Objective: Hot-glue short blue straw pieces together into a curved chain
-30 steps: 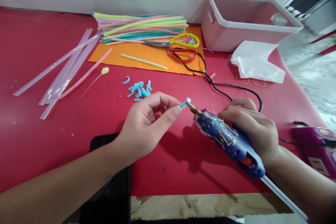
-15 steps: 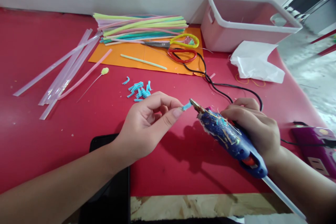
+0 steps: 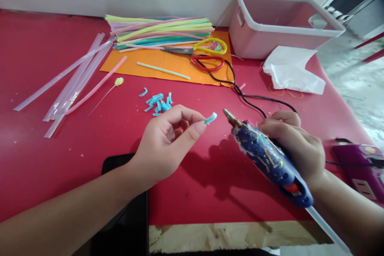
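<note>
Between thumb and forefinger, my left hand (image 3: pixel 172 144) pinches a short piece of blue pipe cleaner (image 3: pixel 211 118), its free end pointing right. My right hand (image 3: pixel 297 148) is wrapped round a blue hot glue gun (image 3: pixel 267 156) crusted with dried glue and bits of fibre. The metal nozzle points up and left, a small gap away from the blue piece. A clear glue stick (image 3: pixel 327 228) sticks out of the gun's back end. Several more cut blue pieces (image 3: pixel 160 104) lie in a loose pile beyond my left hand.
Scissors (image 3: pixel 207 54) and a bundle of pipe cleaners (image 3: pixel 162 34) lie on orange card (image 3: pixel 114 63). Glue sticks (image 3: pixel 78 76) and a yellow-tipped wire (image 3: pixel 103 98) are left. A pink bin (image 3: pixel 258 40), white paper (image 3: pixel 291 68), purple power strip (image 3: pixel 360 168) and black cord (image 3: pixel 255 97) are right.
The glue gun has moved right and slightly down, so its nozzle has come away from the blue piece. My left hand has shifted slightly left, still pinching it.
</note>
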`<state>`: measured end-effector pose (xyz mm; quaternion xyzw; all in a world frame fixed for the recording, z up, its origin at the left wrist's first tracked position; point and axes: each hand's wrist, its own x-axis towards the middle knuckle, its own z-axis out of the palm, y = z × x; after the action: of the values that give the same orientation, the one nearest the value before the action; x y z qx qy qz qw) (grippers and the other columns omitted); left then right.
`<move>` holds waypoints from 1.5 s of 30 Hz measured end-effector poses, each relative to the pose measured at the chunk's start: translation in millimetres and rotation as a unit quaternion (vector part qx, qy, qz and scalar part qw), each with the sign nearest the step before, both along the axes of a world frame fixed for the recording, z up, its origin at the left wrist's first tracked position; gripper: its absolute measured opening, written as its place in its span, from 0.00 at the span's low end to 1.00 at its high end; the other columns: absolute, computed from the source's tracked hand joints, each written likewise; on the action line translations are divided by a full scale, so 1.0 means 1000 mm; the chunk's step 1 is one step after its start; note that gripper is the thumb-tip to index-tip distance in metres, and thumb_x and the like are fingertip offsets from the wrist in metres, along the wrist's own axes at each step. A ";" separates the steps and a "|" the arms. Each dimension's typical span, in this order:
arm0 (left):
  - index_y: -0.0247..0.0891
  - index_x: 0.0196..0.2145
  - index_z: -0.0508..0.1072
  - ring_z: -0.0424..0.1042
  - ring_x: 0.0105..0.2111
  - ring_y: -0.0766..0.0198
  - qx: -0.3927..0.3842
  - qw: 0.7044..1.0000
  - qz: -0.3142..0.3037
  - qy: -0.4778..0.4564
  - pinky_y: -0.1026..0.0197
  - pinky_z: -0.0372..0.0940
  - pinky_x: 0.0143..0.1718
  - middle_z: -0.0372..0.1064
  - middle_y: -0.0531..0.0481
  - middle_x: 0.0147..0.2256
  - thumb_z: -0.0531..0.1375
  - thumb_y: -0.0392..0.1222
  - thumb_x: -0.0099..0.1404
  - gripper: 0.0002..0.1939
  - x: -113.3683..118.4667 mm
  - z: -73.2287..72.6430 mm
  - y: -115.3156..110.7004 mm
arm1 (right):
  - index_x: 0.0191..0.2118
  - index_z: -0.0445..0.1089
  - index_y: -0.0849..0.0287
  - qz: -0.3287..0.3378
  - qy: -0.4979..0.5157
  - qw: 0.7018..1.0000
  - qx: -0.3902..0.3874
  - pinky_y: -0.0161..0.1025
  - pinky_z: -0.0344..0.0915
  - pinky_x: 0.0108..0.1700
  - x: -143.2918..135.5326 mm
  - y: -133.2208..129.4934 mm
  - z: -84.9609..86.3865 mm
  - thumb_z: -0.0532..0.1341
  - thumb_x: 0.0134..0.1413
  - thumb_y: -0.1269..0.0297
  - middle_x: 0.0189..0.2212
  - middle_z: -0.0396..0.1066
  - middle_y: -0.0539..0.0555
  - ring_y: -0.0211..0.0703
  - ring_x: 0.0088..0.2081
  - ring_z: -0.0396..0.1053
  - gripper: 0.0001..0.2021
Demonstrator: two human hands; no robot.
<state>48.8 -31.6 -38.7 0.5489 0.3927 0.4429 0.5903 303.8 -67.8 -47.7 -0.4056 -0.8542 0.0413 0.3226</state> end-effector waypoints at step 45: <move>0.37 0.31 0.75 0.64 0.26 0.68 0.065 0.996 -0.025 0.051 0.65 0.59 0.23 0.66 0.53 0.28 0.64 0.38 0.67 0.06 -0.002 0.002 0.001 | 0.46 0.66 0.55 -0.082 -0.162 0.977 -0.113 0.52 0.58 0.46 0.003 0.007 -0.005 0.59 0.44 0.74 0.38 0.73 0.55 0.55 0.41 0.70 0.20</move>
<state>46.4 -30.8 -36.9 0.6177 0.3790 0.4243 0.5429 306.3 -61.2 -52.2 -0.5093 -0.8489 0.0450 0.1338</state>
